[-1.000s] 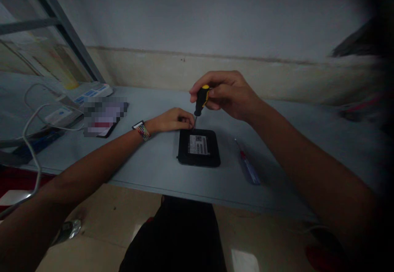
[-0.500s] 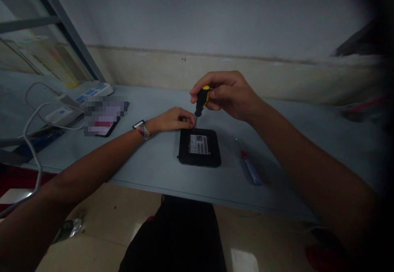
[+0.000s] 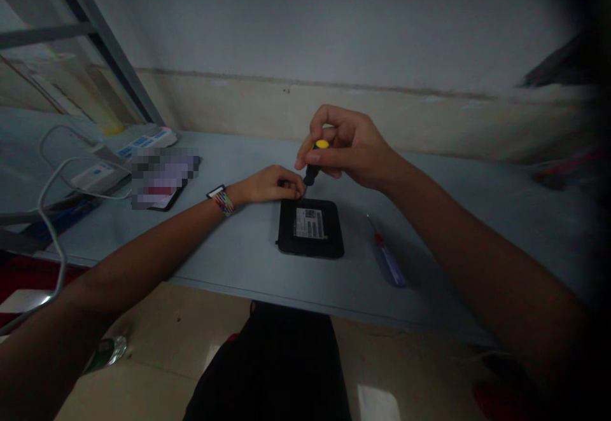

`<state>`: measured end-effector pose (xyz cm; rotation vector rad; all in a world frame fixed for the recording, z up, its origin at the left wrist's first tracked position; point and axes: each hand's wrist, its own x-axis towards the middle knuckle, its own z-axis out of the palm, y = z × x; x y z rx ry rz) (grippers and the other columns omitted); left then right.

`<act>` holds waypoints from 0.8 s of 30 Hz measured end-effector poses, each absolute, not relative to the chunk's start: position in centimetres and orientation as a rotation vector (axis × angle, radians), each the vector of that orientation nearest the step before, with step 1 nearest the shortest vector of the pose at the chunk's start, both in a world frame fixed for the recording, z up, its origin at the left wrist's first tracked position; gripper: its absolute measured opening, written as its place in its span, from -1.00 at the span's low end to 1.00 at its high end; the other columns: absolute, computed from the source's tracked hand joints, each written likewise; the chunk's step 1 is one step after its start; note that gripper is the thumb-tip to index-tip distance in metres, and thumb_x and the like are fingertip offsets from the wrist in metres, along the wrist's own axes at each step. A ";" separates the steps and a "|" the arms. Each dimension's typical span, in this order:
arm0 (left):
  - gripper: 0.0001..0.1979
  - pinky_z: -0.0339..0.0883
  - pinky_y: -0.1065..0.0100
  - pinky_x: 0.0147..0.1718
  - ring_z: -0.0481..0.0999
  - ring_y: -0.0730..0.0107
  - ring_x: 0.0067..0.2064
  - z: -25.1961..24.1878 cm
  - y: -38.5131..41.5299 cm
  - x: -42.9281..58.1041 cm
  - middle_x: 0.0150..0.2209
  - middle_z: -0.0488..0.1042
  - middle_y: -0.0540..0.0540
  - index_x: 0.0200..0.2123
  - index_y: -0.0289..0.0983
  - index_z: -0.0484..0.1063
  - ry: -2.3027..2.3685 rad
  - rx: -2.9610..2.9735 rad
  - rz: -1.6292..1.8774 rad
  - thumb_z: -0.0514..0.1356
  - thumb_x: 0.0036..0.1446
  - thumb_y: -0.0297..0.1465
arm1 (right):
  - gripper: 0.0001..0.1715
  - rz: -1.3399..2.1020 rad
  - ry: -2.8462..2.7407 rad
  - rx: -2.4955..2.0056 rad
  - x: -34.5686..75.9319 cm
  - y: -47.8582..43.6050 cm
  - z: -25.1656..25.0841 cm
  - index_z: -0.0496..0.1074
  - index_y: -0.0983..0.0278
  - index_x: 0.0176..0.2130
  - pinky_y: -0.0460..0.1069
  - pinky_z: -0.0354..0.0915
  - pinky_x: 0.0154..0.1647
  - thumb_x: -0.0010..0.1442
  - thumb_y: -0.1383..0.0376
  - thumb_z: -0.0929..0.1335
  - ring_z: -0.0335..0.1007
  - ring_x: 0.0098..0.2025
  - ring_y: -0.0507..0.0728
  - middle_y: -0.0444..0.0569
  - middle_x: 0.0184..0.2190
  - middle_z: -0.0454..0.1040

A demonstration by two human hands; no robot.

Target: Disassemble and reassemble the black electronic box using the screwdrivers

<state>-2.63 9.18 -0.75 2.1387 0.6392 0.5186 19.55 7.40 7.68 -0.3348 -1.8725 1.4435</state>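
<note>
A flat black box (image 3: 285, 230) with rounded corners and a white printed label (image 3: 308, 224) lies on the table. My right hand (image 3: 356, 144) is closed around the handle of a black-and-yellow screwdriver (image 3: 312, 170), held tilted over the box. Its tip points down at the far-left edge of the box, beside my left fingertips. My left hand (image 3: 272, 184) rests at that same edge with its fingers curled; what they pinch, if anything, is hidden. A second screwdriver (image 3: 390, 261), with a clear handle and a red collar, lies right of the box.
On the left lie a phone (image 3: 169, 179), partly blurred out, and a white power strip (image 3: 102, 176) with a white cable (image 3: 48, 217). A metal frame (image 3: 102, 39) rises at the left. The wall (image 3: 334, 39) stands behind the table (image 3: 224, 268).
The screwdriver's handle has dipped slightly, and my right fingers have shifted round it, the index finger now lifted higher. My left hand and the box stay in place.
</note>
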 end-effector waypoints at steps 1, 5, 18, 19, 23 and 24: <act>-0.73 0.31 0.33 -0.27 0.51 0.36 -0.31 -0.8 9.2 -2.6 -0.33 0.61 -0.08 -0.20 -0.32 0.67 0.640 2.143 0.518 0.30 0.23 -0.24 | -0.53 1.444 -1.880 -0.337 19.6 7.4 7.8 0.35 0.24 -0.23 -0.16 0.11 -0.63 0.19 0.26 0.66 0.26 -0.56 -0.10 -0.07 -0.29 0.66; -0.72 0.29 0.34 -0.29 0.49 0.38 -0.34 -0.7 9.2 -2.6 -0.37 0.58 -0.05 -0.18 -0.32 0.67 0.657 2.125 0.505 0.30 0.24 -0.22 | -0.64 1.421 -1.915 -0.300 20.2 7.9 8.0 0.50 0.30 -0.20 -0.17 0.10 -0.62 0.17 0.28 0.66 0.29 -0.52 -0.10 -0.01 -0.22 0.70; -0.70 0.31 0.33 -0.26 0.51 0.36 -0.31 -0.6 9.2 -2.7 -0.32 0.61 -0.09 -0.17 -0.33 0.69 0.627 2.159 0.517 0.31 0.26 -0.21 | -0.70 1.572 -1.881 -0.242 19.5 7.3 7.7 0.57 0.37 -0.09 -0.14 0.01 -0.64 0.31 0.19 0.54 0.26 -0.55 -0.07 -0.03 -0.32 0.65; -0.69 0.31 0.33 -0.26 0.51 0.35 -0.30 -0.7 9.2 -2.7 -0.30 0.62 -0.10 -0.17 -0.33 0.69 0.621 2.154 0.513 0.30 0.26 -0.20 | -0.67 1.548 -1.884 -0.270 19.4 7.2 7.7 0.54 0.34 -0.08 -0.15 0.00 -0.64 0.28 0.20 0.58 0.28 -0.54 -0.07 -0.06 -0.33 0.64; -0.68 0.32 0.34 -0.27 0.51 0.36 -0.29 -0.9 9.4 -2.6 -0.29 0.62 -0.10 -0.14 -0.32 0.69 0.635 2.143 0.510 0.31 0.27 -0.18 | -0.56 1.498 -1.888 -0.317 19.4 7.3 7.5 0.40 0.26 -0.15 -0.17 0.03 -0.62 0.21 0.26 0.65 0.30 -0.54 -0.09 -0.12 -0.32 0.65; -0.69 0.32 0.35 -0.27 0.51 0.37 -0.29 -0.9 9.4 -2.7 -0.30 0.62 -0.10 -0.14 -0.32 0.69 0.644 2.146 0.513 0.31 0.26 -0.19 | -0.57 1.493 -1.898 -0.306 19.5 7.4 7.5 0.38 0.25 -0.17 -0.17 0.05 -0.62 0.22 0.27 0.65 0.30 -0.55 -0.10 -0.10 -0.29 0.68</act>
